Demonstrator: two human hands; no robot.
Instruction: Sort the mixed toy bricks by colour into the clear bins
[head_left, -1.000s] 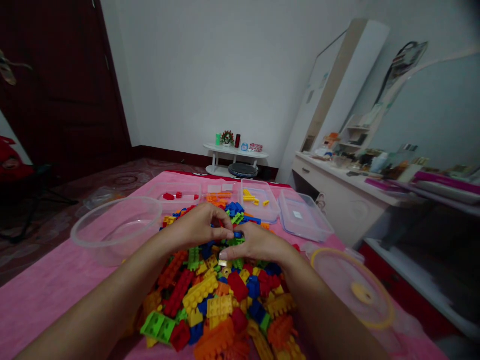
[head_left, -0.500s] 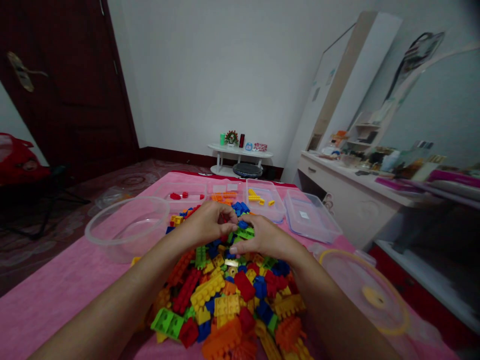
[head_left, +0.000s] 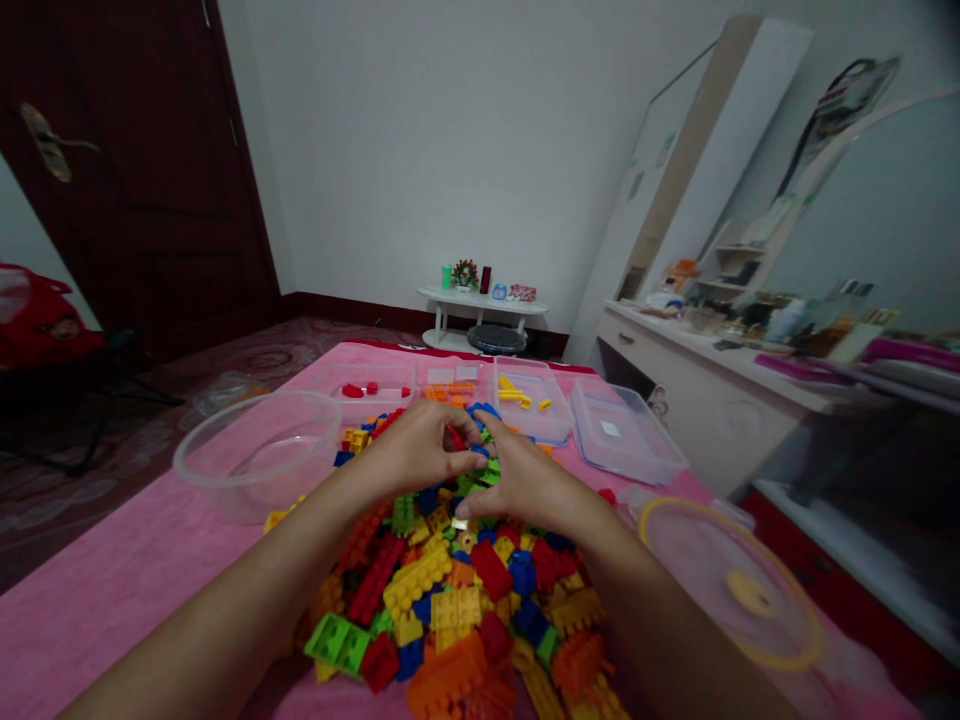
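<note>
A heap of colourful toy building bricks lies on the pink cloth beneath both my hands. My left hand is curled at the far part of the heap, thumb and forefinger closed on a small blue brick, which their tips partly hide. Facing it from the right, my right hand has its thumb and fingers well apart over green bricks. Its fingertips come close to the blue brick; whether they touch it I cannot tell.
Behind the heap stand clear boxes with red bricks, orange bricks and yellow bricks. A clear box is at right, a round tub at left. A yellow-rimmed lid lies near the right edge.
My right hand has tilted, its fingers rising slightly and covering more of the blue brick's right side. My left hand has shifted slightly right. The view has moved a little.
</note>
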